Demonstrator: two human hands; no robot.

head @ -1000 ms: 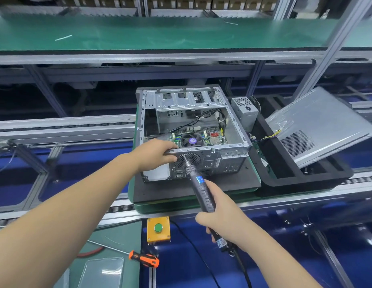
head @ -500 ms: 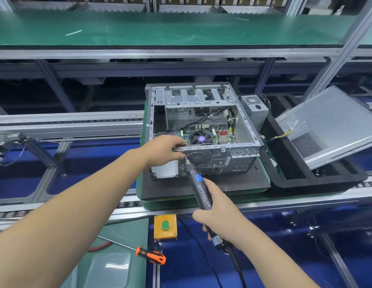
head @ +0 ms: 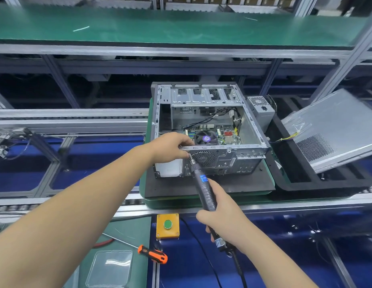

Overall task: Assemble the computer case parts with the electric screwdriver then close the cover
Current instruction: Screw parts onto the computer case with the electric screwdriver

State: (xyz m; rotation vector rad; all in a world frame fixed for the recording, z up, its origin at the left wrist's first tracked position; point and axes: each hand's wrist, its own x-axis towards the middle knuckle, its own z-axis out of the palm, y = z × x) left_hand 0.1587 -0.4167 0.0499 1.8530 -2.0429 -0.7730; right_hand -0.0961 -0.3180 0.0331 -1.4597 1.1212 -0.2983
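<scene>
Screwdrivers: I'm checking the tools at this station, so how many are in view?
2. The electric screwdriver is held in the right hand, tip at the computer case. An orange-handled screwdriver lies on the near bench. Others may be hidden.

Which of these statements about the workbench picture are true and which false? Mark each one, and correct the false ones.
1. The right hand grips the electric screwdriver. True.
2. The cover is already closed on the case. False: it leans in the black tray to the right of the case, which is open on top.
3. The left hand holds the case's near top edge. True.
4. The screwdriver's tip points at the case's right end. False: it meets the rear panel beside the round fan grille, close to the left hand.
5. An orange-handled screwdriver lies on the green bench near the yellow button box. True.
</scene>
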